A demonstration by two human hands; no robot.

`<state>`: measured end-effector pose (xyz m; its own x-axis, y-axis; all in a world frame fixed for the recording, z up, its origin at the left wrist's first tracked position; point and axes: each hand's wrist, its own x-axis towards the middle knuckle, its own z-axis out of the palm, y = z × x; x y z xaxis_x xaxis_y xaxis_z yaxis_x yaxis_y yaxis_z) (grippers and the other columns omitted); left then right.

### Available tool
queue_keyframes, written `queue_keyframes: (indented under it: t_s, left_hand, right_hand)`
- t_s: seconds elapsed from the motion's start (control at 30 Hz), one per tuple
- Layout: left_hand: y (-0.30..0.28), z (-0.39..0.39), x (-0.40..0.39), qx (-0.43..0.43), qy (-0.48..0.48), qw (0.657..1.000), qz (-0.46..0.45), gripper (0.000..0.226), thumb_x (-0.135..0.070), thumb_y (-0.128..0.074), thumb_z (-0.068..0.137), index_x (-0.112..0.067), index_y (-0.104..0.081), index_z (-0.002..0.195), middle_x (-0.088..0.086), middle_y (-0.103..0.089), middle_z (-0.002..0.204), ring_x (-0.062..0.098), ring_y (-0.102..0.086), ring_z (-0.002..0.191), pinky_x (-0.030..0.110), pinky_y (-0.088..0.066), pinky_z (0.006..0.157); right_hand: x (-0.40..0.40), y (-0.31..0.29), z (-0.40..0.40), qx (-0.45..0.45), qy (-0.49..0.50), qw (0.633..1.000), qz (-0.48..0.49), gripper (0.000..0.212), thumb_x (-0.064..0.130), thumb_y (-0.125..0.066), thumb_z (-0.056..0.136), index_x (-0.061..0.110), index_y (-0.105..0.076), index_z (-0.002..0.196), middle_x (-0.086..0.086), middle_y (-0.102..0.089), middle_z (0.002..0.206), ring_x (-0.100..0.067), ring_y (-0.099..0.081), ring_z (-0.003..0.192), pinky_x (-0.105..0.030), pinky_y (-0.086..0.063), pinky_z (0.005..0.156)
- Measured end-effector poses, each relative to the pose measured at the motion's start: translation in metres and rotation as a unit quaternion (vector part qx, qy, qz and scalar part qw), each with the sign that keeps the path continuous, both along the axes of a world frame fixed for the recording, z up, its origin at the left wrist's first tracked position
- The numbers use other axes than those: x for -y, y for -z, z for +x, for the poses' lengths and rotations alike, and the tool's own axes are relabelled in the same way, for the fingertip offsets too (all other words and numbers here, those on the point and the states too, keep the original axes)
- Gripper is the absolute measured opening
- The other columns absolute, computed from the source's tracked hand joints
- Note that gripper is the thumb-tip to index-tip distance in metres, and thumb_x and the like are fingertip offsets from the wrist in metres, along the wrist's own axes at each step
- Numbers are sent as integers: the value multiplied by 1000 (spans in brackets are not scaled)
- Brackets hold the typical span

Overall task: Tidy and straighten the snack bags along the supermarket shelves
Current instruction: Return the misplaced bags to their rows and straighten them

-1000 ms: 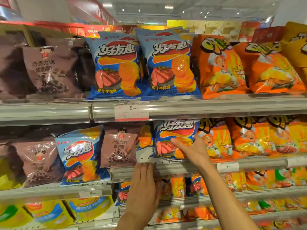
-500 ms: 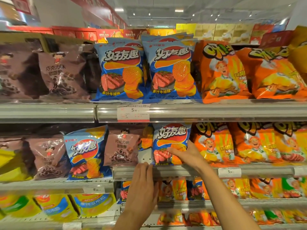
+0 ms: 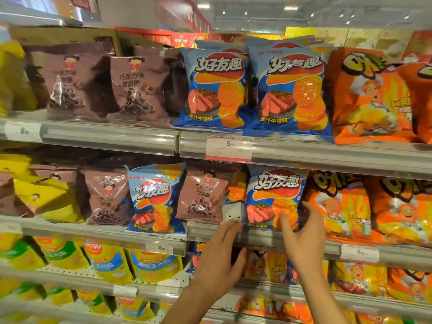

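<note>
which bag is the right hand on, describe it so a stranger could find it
Go to the second shelf from the top, just below the white price tag. The blue steak-flavour chip bag stands upright there, with the right hand on its lower right corner. It is the only blue bag between a brown chocolate ring bag and the orange bags.

Grey metal shelves (image 3: 304, 157) carry upright brown (image 3: 138, 90), blue (image 3: 273, 199), orange (image 3: 374, 97) and yellow snack bags (image 3: 46, 199).

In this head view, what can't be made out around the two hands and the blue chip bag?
- Right hand: its grip on the blue steak-flavour chip bag; the palm faces away.
- Left hand: fingertips blurred at the grey metal shelf edge.
- White price tag: small print too tiny.
</note>
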<state>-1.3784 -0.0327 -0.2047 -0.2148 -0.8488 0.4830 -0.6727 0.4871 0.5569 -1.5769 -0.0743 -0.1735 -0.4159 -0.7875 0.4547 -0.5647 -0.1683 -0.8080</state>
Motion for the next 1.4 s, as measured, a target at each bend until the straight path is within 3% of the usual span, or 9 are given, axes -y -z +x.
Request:
queue_keyframes:
  t_s: [0.1,0.23,0.4,0.6,0.8,0.97,1.17,1.3,1.4]
  left_hand:
    - [0,22,-3,-65,7,997,-37,44,-35,-51,97,-33,-46,140,-18,-45,143,-2,-42,132,20,-38,107]
    - [-1,79,-2,-154,-32,982,-100,28,-21,-57,94,-26,-57,122,-13,-58,120,12,-58,113,26,-47,90]
    - [3,167,19,-203,-159,959,-114,39,-34,-60,88,-11,-58,120,1,-50,123,20,-49,120,31,-41,100]
    - [15,217,46,-207,-188,960,-8,67,-30,-80,81,-10,-43,134,1,-47,126,19,-47,119,41,-43,101]
    - [13,233,69,-275,-122,941,155,85,-56,-84,59,-27,-45,128,-8,-67,118,10,-66,105,39,-54,89]
    - [5,237,90,-322,-87,913,234,77,-38,-92,48,-19,-58,114,-4,-75,98,8,-72,88,26,-57,76]
    - [4,240,92,-324,-53,911,250,52,-29,-91,58,-16,-68,104,-2,-78,91,14,-74,83,21,-55,68]
    - [-4,237,88,-349,-32,907,234,38,-17,-84,68,2,-66,96,10,-76,80,19,-72,70,19,-54,60]
    - [-12,235,83,-363,-7,904,224,36,-14,-78,76,10,-60,96,23,-70,77,27,-64,66,32,-56,63]
  right_hand:
    - [-15,8,28,-60,68,993,-75,52,35,-62,97,3,-49,136,-17,-50,137,-36,-45,129,-50,-39,108]
    - [-23,7,80,-76,68,984,-147,44,30,-59,93,2,-57,127,-18,-52,136,-37,-45,130,-32,-29,112]
    - [-8,-2,151,-19,-4,992,-123,40,32,-65,96,6,-59,126,-8,-58,124,-29,-54,117,-52,-47,100]
    - [23,-9,186,52,-52,997,32,101,60,-77,72,14,-36,152,-2,-47,135,-26,-47,134,-46,-41,112]
    - [42,-10,174,77,-116,985,105,92,54,-92,61,31,-41,134,14,-67,118,3,-66,103,-23,-55,91]
    - [48,-12,169,52,-137,977,154,91,56,-93,59,26,-41,128,13,-69,111,2,-66,97,-11,-50,74]
    - [53,-15,167,37,-148,974,166,85,56,-93,58,25,-52,126,11,-71,109,-10,-68,101,-36,-57,93]
    - [53,-17,168,41,-145,976,159,61,54,-92,60,37,-59,107,17,-72,102,-3,-68,96,-36,-57,93]
    - [52,-18,168,54,-148,975,153,64,53,-91,61,31,-62,113,14,-74,105,-8,-70,99,-40,-57,95]
